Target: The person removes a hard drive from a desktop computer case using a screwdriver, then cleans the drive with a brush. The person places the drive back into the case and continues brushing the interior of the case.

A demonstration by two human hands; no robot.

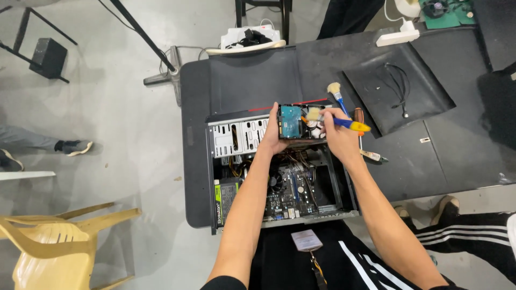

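— Black table (pixel 430 161), big open computer case (pixel 279 172) on it. What's in the hands?

— Left hand (pixel 272 138) wraps a hard drive (pixel 291 121) above the case. Right hand (pixel 337 134) pinches a small brush (pixel 344 122) touching it. Best to brush softly and hold steady.

Bare forearms, black white-striped trousers (pixel 371 268), hanging badge (pixel 306 240).

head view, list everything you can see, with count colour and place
computer case: 1, black, open on table
hard drive: 1, teal top, held over case
brush: 1, blue-yellow handle, on drive
spare brush: 1, blue handle, table behind case
side panel: 1, black, table right
table: 1, black
power strip: 1, white, table far edge
chair: 1, yellow, floor left
left hand: grips drive
right hand: holds brush
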